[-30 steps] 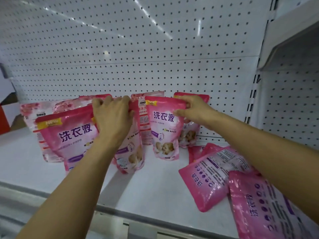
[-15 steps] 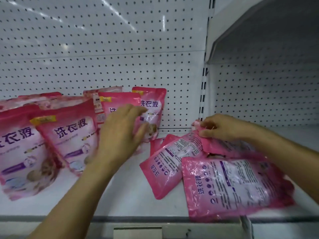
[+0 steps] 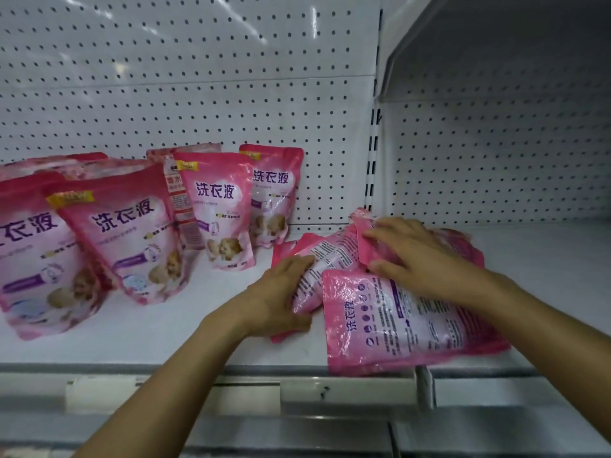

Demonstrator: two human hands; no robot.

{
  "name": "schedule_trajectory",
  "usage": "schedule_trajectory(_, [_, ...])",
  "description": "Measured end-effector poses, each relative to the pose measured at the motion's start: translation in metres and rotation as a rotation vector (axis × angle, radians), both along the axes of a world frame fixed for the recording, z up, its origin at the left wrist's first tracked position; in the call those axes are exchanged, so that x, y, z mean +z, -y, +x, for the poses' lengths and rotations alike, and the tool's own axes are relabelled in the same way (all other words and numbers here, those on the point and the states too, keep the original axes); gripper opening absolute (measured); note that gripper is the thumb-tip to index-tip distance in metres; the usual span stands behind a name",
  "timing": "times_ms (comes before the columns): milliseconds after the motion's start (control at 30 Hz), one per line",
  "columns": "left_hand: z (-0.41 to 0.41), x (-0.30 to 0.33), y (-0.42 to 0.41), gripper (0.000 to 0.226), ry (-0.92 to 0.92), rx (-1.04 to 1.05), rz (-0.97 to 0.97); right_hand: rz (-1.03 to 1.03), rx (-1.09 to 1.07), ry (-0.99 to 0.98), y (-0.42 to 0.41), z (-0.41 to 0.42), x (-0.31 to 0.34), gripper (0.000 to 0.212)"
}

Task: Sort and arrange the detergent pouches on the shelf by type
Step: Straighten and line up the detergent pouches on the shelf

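Item: white metal shelf with a perforated back panel, holding glossy pink plastic detergent pouches in two states.

Standing lot, left and far: we count four pouches upright with fronts showing. One is cut off at the left edge, a second stands beside it, a third sits farther back, and a fourth leans against the back panel. Paler floral-print pouches stand behind them; how many, we cannot tell.

Lying lot, right and near: a loose heap, backs up. The nearest flat pouch overhangs the shelf's front lip, with its long axis running left to right. A second flat pouch lies angled from near-left to far-right, partly under the first. A third, crumpled pouch lies at the far right of the heap.

Our left hand curls round the near-left end of the angled pouch, thumb underneath. Our right hand lies over the crumpled pouch, fingers spread and bent across its top edge; we judge it a loose hold, not a firm pinch.

Governing relation: the heap lies directly under both hands, and the standing row lies to its left. The left hand is nearer that row, so we judge the angled pouch goes first, tipped upright about its near end.
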State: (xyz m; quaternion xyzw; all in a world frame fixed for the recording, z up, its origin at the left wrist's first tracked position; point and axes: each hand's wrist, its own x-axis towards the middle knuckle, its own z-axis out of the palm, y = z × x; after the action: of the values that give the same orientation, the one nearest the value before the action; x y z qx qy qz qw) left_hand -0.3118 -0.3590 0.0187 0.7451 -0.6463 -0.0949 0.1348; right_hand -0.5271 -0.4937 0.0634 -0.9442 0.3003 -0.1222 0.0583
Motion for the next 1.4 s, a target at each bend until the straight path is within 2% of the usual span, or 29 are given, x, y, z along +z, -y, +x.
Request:
schedule_trajectory(67, [-0.009,-0.003,-0.007,0.085,0.186,0.038,-0.074,-0.054,0.057,-0.040,-0.012,-0.001,-0.007,0.071])
schedule_trajectory(133, [-0.013,-0.007,-0.016,0.063,0.283,0.092,-0.178,-0.077,0.097,-0.070,-0.021,-0.003,-0.013,0.072])
schedule_trajectory(267, [0.002,-0.009,-0.036,0.018,0.255,0.234,-0.466,-0.140,0.211,0.049,-0.036,-0.010,-0.021,0.055])
schedule_trajectory(367, [0.015,0.000,-0.045,0.006,0.226,0.306,-0.662,-0.211,0.298,0.096,-0.051,-0.011,-0.023,0.048])
schedule_trajectory(433, [0.021,0.017,-0.044,0.014,0.131,0.429,-0.730,-0.211,0.337,0.016,-0.060,-0.006,-0.024,0.052])
schedule_trajectory(500, [0.030,0.037,-0.039,0.019,-0.086,0.552,-0.786,-0.181,0.326,-0.101,-0.064,0.000,-0.028,0.050])
schedule_trajectory(567, [0.039,0.054,-0.036,0.018,-0.357,0.562,-0.842,-0.163,0.305,-0.181,-0.063,0.005,-0.032,0.051])
schedule_trajectory(633, [0.045,0.071,-0.038,0.019,-0.448,0.546,-0.872,-0.140,0.285,-0.237,-0.063,0.008,-0.034,0.055])
schedule_trajectory(700, [0.050,0.088,-0.043,0.018,-0.353,0.502,-0.834,-0.130,0.277,-0.275,-0.063,0.010,-0.034,0.057])
schedule_trajectory(867, [0.069,0.126,-0.058,0.024,0.303,0.386,-0.740,-0.246,0.329,-0.359,-0.071,0.017,-0.035,0.044])
schedule_trajectory(967, [0.089,0.148,-0.063,0.024,0.568,0.327,-0.645,-0.307,0.391,-0.365,-0.078,0.019,-0.037,0.034])
schedule_trajectory(1167, [0.109,0.142,-0.060,0.038,0.783,0.255,-0.361,-0.384,0.403,-0.304,-0.078,0.017,-0.043,0.037])
schedule_trajectory(1300, [0.113,0.138,-0.064,0.057,0.805,0.298,-0.472,-0.449,0.360,-0.215,-0.082,0.014,-0.049,0.040])
schedule_trajectory(1400, [0.120,0.130,-0.074,0.068,0.812,0.309,-0.579,-0.425,0.252,-0.017,-0.085,0.015,-0.038,0.030])
